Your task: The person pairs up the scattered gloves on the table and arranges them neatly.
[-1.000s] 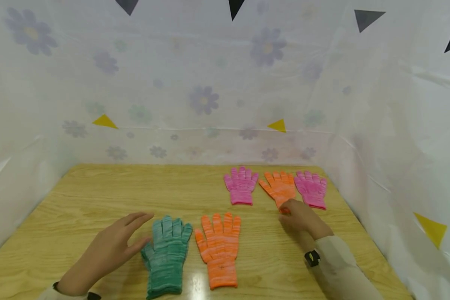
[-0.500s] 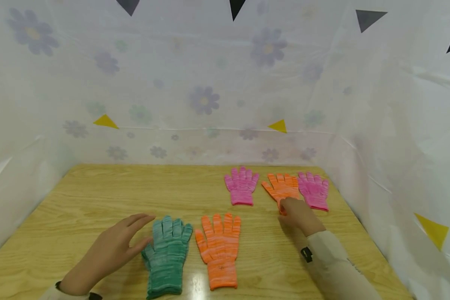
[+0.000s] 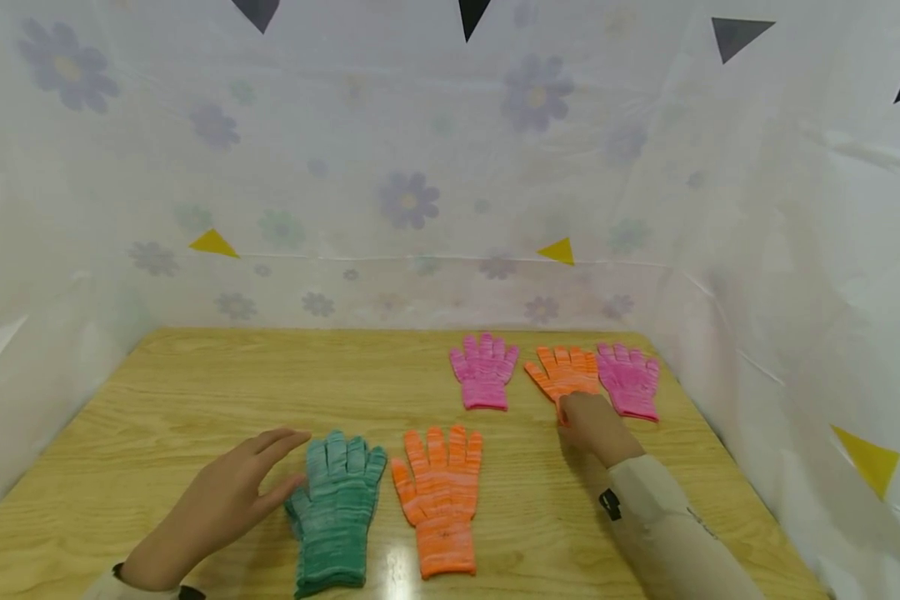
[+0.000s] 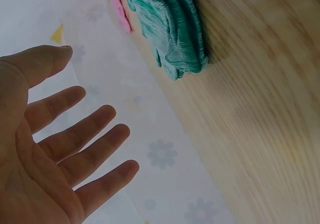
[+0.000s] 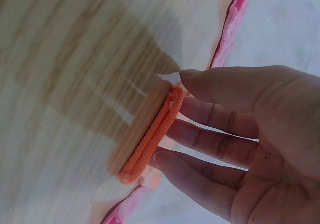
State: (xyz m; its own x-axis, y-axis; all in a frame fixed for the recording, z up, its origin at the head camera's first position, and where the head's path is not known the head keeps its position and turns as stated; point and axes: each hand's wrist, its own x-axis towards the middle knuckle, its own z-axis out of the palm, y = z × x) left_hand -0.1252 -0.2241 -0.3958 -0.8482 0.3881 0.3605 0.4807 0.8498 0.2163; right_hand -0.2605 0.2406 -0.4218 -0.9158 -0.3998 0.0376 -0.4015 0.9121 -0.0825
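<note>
At the back right of the head view, my right hand (image 3: 594,423) holds the cuff end of an orange knit glove (image 3: 567,372) lying flat, palm part away from me. In the right wrist view, the thumb is at one end of the orange cuff (image 5: 151,139), with curled fingers along it. My left hand (image 3: 228,492) hovers with spread, relaxed fingers beside a green glove (image 3: 335,517), its thumb tip overlapping that glove's edge in the head view. In the left wrist view the palm holds nothing. Another orange glove (image 3: 442,500) lies right of the green one.
Two pink gloves lie at the back, one pink glove (image 3: 484,372) left of the far orange glove and another pink glove (image 3: 630,382) close on its right. The wooden table (image 3: 255,375) ends at flowered white sheeting (image 3: 405,125) behind and at both sides.
The right hand and the far orange glove have shifted slightly right, and the pink glove beside it has moved a little right too. The left hand has stayed nearly still.
</note>
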